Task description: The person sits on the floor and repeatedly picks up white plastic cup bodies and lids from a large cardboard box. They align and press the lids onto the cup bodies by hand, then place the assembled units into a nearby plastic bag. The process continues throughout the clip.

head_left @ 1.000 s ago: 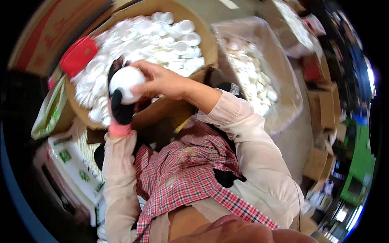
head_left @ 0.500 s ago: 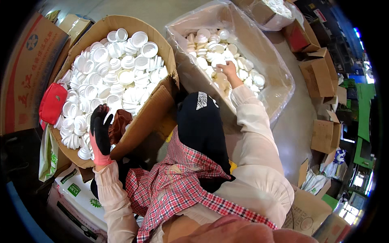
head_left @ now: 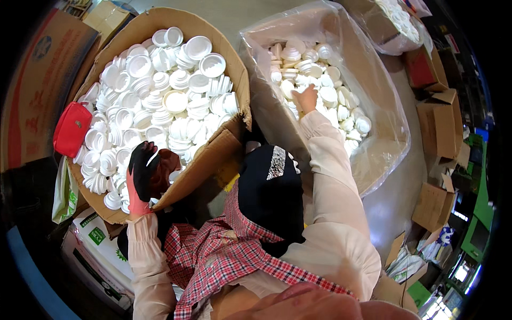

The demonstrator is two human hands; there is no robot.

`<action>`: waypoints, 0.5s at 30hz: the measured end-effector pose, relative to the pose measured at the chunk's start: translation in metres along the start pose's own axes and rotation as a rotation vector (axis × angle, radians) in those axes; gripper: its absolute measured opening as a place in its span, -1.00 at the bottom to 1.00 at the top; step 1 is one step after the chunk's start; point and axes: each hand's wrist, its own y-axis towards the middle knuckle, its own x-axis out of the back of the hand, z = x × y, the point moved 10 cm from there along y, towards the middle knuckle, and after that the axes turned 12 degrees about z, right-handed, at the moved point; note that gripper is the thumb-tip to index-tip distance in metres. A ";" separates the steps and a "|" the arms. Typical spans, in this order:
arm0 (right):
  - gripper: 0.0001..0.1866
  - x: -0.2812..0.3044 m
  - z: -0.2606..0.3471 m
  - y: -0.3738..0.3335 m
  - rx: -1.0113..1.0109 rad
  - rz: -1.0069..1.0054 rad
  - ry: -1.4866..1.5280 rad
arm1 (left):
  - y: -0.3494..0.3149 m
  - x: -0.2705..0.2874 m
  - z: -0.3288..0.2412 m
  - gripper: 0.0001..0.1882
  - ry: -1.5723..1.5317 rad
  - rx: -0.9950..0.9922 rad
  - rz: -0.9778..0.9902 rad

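Observation:
My left hand (head_left: 140, 178), in a pink glove with a black palm, is raised at the near edge of the left cardboard box (head_left: 221, 146). Its fingers are curved but apart, and I make out nothing held in them. Beside it is a dark brown piece of cloth or bag (head_left: 166, 169). White round stepped plastic lids (head_left: 141, 101) fill this box in a heap. My bare right hand (head_left: 306, 99) reaches over the plastic-lined box (head_left: 380, 133) on the right, thumb and fingers spread just above or touching cream and white lids (head_left: 329, 96).
A red pouch (head_left: 73, 129) lies on the left box's outer edge. A large printed carton (head_left: 45, 90) stands further left, with a white sack (head_left: 98, 242) below. Several open cartons (head_left: 434, 205) line the right side. Another box of lids (head_left: 397, 21) is at the back right.
The view has shifted, so both boxes sit further right. My right hand has moved off the lid it was at, its fingers spreading. My left hand's fingers have curved more.

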 end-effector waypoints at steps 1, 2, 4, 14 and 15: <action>-0.05 -0.004 -0.014 0.005 -0.033 0.006 0.035 | 0.001 -0.004 0.004 -0.62 -0.079 -0.027 -0.001; -0.06 -0.005 -0.028 0.011 -0.066 0.012 0.070 | 0.001 -0.003 0.002 -0.59 0.043 -0.057 -0.017; -0.18 0.009 -0.042 0.022 0.039 -0.066 0.244 | 0.006 0.003 -0.011 -0.57 0.184 -0.072 -0.031; -0.38 -0.020 -0.051 0.027 0.040 0.656 0.846 | 0.016 -0.005 -0.006 -0.61 0.001 -0.006 0.046; -0.35 -0.022 -0.046 0.031 0.077 0.670 0.785 | 0.015 -0.006 -0.013 -0.59 0.102 -0.059 0.075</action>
